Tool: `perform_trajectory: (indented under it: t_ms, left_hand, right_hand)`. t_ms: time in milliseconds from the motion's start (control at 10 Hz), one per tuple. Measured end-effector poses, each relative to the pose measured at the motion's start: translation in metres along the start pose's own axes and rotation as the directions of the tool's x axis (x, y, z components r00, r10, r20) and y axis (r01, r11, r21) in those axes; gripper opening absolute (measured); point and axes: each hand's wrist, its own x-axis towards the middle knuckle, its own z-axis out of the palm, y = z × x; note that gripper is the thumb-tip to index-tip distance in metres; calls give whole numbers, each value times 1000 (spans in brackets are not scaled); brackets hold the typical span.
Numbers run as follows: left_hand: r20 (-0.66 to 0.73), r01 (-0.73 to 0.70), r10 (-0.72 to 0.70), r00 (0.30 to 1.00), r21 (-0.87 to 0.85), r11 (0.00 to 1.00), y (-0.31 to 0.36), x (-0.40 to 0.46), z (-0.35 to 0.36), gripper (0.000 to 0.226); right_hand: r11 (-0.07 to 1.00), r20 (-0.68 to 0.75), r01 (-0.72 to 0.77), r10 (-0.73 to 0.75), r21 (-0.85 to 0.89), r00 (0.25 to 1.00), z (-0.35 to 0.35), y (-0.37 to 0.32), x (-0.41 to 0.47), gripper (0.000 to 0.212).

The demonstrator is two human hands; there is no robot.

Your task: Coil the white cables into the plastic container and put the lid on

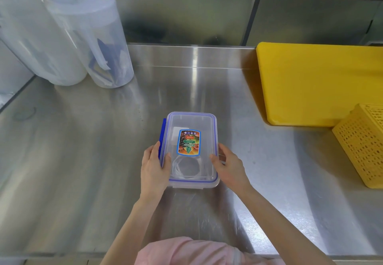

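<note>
A clear plastic container (215, 182) stands on the steel counter near the front middle. Its clear lid (204, 123) with a blue seal line and a colourful sticker lies on top of it. Coiled white cables (182, 168) show through the lid at the near end of the box. A blue side clip (163, 132) sticks out on the left. My left hand (153, 167) grips the lid's left edge, thumb on top. My right hand (227, 164) holds the right edge, thumb pressed on the lid.
A yellow cutting board (317, 82) lies at the right, with a yellow perforated basket (364, 146) in front of it. Two translucent plastic rolls (91, 36) lean at the back left. A steel backsplash and shelf rise behind the counter (83, 161).
</note>
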Motion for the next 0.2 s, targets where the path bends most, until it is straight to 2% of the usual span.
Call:
perform_trajectory:
  t_ms: [100,200]
  left_hand:
    - [59,-68,59,997,167,984,3,1,-2,52]
    - [108,-151,126,986,264,953,12,12,-1,61]
  right_hand:
    - [995,83,4,4,-95,997,-7,-3,1,34]
    - [967,94,2,22,-255,995,-19,-14,13,42]
